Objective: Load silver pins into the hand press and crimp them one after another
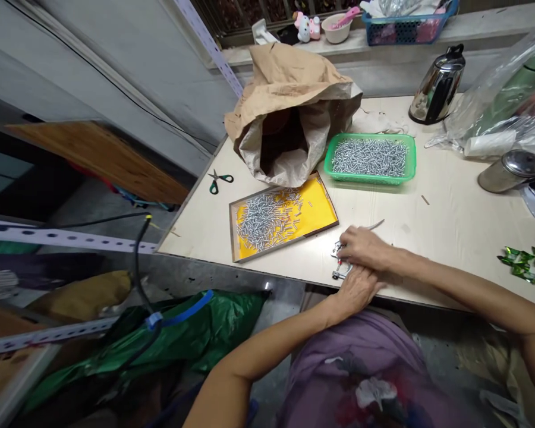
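Observation:
At the table's front edge my two hands are close together, the right one overlapping the left. My right hand (pixel 364 245) has its fingers closed over a small silvery metal piece (pixel 336 274) with a red spot, whose kind I cannot make out. My left hand (pixel 357 288) is curled just below, against the same piece; its fingertips are mostly hidden. A thin curved metal tip (pixel 377 224) shows beyond my right hand. To the left lies a shallow tray (pixel 323 209) with a yellow bottom, holding a heap of small silvery metal pins or rivets (pixel 262 220).
A green basket (pixel 370 179) full of similar metal pieces stands behind. Near it are an open paper sack (pixel 289 71), scissors (pixel 218 179), a steel kettle (pixel 437 86), a lidded metal container (pixel 510 172) and green shiny wrapped pieces (pixel 524 264) at the right.

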A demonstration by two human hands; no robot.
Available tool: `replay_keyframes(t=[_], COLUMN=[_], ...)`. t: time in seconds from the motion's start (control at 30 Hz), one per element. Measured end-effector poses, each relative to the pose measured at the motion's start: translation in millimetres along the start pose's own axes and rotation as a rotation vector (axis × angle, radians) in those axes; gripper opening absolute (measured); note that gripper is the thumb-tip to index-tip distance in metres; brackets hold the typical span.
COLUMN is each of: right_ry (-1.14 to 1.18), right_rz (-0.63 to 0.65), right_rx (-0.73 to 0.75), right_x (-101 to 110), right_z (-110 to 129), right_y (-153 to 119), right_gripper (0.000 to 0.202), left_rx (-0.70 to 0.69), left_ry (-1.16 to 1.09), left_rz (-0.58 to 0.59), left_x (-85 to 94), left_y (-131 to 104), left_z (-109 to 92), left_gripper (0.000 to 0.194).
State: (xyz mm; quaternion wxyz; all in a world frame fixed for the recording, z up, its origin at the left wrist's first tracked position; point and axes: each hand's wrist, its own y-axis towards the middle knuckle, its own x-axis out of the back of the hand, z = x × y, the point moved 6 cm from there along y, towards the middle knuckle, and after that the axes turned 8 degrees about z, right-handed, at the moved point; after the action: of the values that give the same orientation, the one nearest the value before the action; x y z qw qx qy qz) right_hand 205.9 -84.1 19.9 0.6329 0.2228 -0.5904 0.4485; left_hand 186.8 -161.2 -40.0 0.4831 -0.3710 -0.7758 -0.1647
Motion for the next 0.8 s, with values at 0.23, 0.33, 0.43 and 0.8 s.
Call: replay_keyframes(t=[0.23,0.33,0.43,0.8], right_ry=[-0.049,0.131,0.365,0.075], right_rz=[0.077,-0.109,-0.416,-0.768], right_rx=[0.231,0.249,0.142,-0.545], right_x=[-22,-7,30,124], right_z=[36,30,1,-155], right_y=[37,36,25,-10], right_gripper=[0.015,0.015,0.020,0.031], left_rx=[-0.417,-0.345,0.142,0.701], left_ry=[-0.009,0.009,0.092,0.167], left_rz=[0.042,-0.116,-0.456,-0.224], left_x=[16.6,51.1,109.7,145.7], left_y=[-46,-64,-64,-16], left_z=[-27,-1,68,202], left_gripper=[0.029,0.027,0.028,0.016])
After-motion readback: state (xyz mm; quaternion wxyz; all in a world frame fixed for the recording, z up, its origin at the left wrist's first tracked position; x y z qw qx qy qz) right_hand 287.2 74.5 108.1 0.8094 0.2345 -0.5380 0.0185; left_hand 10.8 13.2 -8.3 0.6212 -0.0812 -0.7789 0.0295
